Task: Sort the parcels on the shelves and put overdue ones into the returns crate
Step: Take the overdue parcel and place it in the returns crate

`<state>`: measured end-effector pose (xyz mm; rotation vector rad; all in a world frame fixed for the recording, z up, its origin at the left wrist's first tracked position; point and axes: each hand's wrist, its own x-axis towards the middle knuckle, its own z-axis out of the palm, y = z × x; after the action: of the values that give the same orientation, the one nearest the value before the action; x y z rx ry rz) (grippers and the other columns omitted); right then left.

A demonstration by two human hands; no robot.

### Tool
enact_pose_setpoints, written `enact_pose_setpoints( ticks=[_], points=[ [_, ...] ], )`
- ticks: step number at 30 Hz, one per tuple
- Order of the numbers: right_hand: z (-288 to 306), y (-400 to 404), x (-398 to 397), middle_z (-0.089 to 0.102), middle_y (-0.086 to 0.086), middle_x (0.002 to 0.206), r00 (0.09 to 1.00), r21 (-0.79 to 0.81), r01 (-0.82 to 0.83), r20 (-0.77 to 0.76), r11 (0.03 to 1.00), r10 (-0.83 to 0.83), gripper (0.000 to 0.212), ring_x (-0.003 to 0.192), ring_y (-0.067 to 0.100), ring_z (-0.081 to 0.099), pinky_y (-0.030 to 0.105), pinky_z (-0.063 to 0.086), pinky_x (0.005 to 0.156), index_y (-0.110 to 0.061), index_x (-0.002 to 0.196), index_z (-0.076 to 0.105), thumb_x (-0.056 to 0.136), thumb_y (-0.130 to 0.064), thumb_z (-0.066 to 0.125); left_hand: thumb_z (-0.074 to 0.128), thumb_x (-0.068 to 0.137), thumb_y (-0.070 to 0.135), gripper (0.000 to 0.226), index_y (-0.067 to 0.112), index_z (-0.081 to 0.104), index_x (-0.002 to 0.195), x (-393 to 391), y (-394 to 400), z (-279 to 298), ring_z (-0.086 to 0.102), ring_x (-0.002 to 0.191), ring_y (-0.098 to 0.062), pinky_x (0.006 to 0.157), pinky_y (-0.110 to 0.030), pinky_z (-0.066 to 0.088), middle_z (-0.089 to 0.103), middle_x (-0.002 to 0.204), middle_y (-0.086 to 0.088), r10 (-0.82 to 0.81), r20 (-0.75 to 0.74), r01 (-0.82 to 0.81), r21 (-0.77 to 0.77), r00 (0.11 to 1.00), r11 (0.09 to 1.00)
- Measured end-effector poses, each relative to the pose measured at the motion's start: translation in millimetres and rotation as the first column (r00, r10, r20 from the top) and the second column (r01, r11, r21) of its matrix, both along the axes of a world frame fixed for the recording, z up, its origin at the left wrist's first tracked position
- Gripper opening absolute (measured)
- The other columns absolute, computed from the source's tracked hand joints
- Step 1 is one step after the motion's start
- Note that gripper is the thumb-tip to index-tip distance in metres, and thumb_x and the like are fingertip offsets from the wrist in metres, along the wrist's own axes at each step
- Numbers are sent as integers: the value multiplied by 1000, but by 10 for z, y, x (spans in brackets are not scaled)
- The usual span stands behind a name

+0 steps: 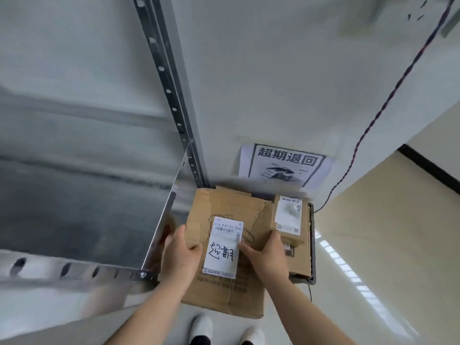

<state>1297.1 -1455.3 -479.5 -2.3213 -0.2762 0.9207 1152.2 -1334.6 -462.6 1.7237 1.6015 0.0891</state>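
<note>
Your left hand (180, 252), right hand (266, 255): both grasping large creased brown cardboard parcel (224, 290), white label, above dark returns crate (311, 245); small brown box (288, 220) alongside.

Your two bare forearms reach forward and down to the large crumpled brown cardboard parcel (224, 245). Your left hand (180, 255) holds its left edge, thumb curled on top beside the white label. Your right hand (267, 255) holds its right side, thumb pointing toward that label.

Crumpled brown cardboard parcel (231, 245), white label handwritten "超期", lying flat atop dark returns crate (311, 242)
</note>
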Motion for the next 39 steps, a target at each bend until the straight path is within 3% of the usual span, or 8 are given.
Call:
enact_pose_setpoints(
  ticks=[4,10,14,17,24,29,34,39],
  points=[
    [-315,371,366,55,0,127,1000,-10,-9,1,1000,9,68,113,27,59,44,55,84,-26,112,33,72,-49,83,62,85,10,39,29,58,119,369,315,-365,62,96,-21,76,-26,42,60,95,7,22,46,-22,-9,999,1000],
    [-800,707,770,54,5,125,1000,-38,8,18,999,-7,61,111,31,59,47,54,85,-23,113,34,78,-41,80,61,91,7,71,30,30,151,783,683,-1040,53,125,-19,92,-23,43,49,143,5,67,76,-55,-141,995,989],
    [-1005,733,838,54,7,134,999,-84,-29,-48,996,25,58,106,30,58,40,51,79,-17,132,33,87,-23,69,68,87,12,87,31,18,154,823,666,-1220,52,127,-23,98,-37,49,47,147,0,-19,14,21,-115,1000,993],
    [-1030,716,861,54,6,137,997,-79,-45,-62,996,40,68,105,29,58,36,47,75,-17,144,26,88,-15,63,70,85,16,90,29,15,155,806,639,-1273,48,131,-24,101,-38,46,44,149,-2,-43,9,43,-65,999,997],
    [-965,606,868,45,4,150,997,-28,-30,-65,999,29,89,124,29,54,32,46,82,-20,157,10,88,-16,66,71,84,25,92,23,13,156,793,642,-1199,29,144,-26,111,-43,32,27,159,-2,-68,-93,71,26,993,997],
    [-904,564,798,46,2,147,999,40,-38,32,998,36,84,129,25,51,38,48,98,-22,156,18,89,-25,67,68,87,37,90,21,13,156,788,620,-1153,19,149,-25,117,-43,23,18,163,-4,-73,-94,80,64,993,995],
    [-772,443,687,23,-2,163,952,0,-193,243,981,187,77,149,20,21,43,30,118,-34,157,14,94,-47,57,46,94,57,84,27,-2,156,823,479,-1056,-10,151,-21,122,-45,2,-15,164,1,-276,-199,313,189,940,931],
    [-784,160,603,-1,0,168,874,-183,-207,406,961,266,69,154,21,-5,45,6,125,-40,157,8,99,-57,40,29,96,63,76,31,-4,156,887,234,-955,-14,150,-25,119,-44,-7,-19,163,-1,-417,-225,466,250,881,849]
  ],
)
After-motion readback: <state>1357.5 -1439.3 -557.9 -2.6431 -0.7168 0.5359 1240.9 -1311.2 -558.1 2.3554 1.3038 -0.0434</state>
